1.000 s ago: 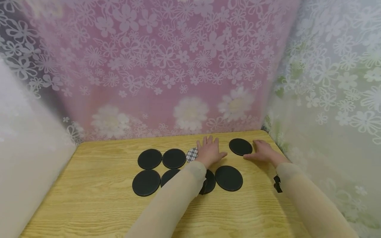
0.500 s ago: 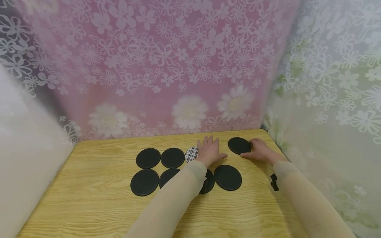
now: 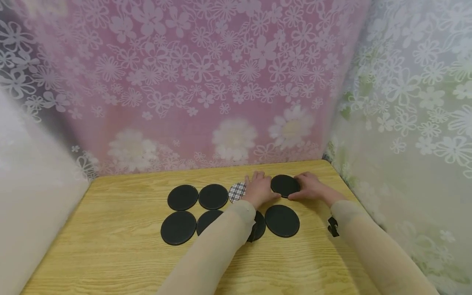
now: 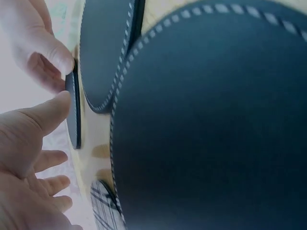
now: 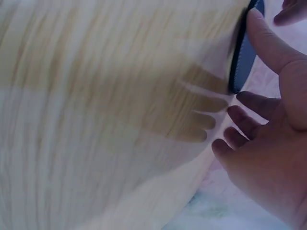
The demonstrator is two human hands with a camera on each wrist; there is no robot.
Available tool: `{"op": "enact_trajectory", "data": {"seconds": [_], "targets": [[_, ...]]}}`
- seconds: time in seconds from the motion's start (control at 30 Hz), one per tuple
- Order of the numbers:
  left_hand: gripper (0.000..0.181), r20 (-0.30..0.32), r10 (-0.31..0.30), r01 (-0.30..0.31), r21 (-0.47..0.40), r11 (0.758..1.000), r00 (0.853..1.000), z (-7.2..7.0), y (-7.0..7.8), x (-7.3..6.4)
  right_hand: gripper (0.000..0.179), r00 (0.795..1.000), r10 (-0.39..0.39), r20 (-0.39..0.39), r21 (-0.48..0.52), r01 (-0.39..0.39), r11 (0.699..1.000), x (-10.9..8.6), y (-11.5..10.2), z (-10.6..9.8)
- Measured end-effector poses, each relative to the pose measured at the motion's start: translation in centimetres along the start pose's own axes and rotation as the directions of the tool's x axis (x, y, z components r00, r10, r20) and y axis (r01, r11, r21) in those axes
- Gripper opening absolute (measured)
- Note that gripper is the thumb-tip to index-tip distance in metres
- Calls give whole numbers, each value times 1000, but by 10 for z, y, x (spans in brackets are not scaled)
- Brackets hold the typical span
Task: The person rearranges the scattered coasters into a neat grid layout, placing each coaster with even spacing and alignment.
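My right hand (image 3: pixel 311 188) grips the right side of a round black coaster (image 3: pixel 285 185) between thumb and fingers at the table's far side. In the right wrist view, the thumb lies along the rim of this coaster (image 5: pixel 247 57), which has pale edge stitching. Just left of it, my left hand (image 3: pixel 258 190) has its thumb at the coaster's left edge, fingers loosely spread. The left hand (image 4: pixel 29 163) holds nothing in the left wrist view. Partly hidden behind it is a white coaster with dark plaid lines (image 3: pixel 237 191).
More black coasters lie flat in two rows, including one at back left (image 3: pixel 182 197), one beside it (image 3: pixel 213 196), one at front left (image 3: pixel 178 228) and one at front right (image 3: pixel 282 221). My left sleeve hides parts of others. Floral curtains (image 3: pixel 236 82) surround the wooden table (image 3: pixel 121 246).
My right hand took hold of the back right coaster and slid it left, close to the left hand. The left hand stayed in place, its fingers slightly more bent.
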State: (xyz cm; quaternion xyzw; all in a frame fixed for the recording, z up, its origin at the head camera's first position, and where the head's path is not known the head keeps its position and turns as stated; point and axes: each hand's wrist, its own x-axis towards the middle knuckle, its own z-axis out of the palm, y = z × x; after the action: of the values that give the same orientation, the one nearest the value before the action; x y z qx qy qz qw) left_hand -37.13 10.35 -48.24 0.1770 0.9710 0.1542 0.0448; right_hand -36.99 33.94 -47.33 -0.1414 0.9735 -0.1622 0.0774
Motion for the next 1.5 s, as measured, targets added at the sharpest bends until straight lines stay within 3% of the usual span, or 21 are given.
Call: {"op": "enact_trajectory", "data": {"seconds": [0.13, 0.33, 0.47, 0.6, 1.0, 1.23, 1.5], "targets": [[71, 2, 1, -1, -2, 1000, 1000, 2, 3, -1, 93, 1000, 17, 23, 0, -17, 1000, 0, -11, 0], [61, 22, -51, 51, 29, 998, 998, 6, 8, -1, 89, 993, 75, 87, 52, -80, 995, 1, -19, 0], [62, 4, -62, 61, 46, 997, 998, 7, 10, -4, 86, 987, 113, 110, 80, -122, 989, 1, -22, -1], [61, -20, -66, 66, 43, 997, 998, 7, 11, -7, 81, 985, 129, 110, 90, -139, 986, 1, -23, 0], [70, -35, -157, 157, -18, 987, 987, 12, 12, -2, 75, 990, 122, 68, 179, -132, 975, 7, -23, 9], [67, -50, -140, 138, -55, 989, 989, 10, 11, -5, 83, 993, 103, 58, 248, -114, 962, 2, -23, 9], [67, -63, -84, 78, -98, 992, 994, -10, 1, -8, 89, 994, 93, 58, 321, -106, 941, 1, -31, 4]]}}
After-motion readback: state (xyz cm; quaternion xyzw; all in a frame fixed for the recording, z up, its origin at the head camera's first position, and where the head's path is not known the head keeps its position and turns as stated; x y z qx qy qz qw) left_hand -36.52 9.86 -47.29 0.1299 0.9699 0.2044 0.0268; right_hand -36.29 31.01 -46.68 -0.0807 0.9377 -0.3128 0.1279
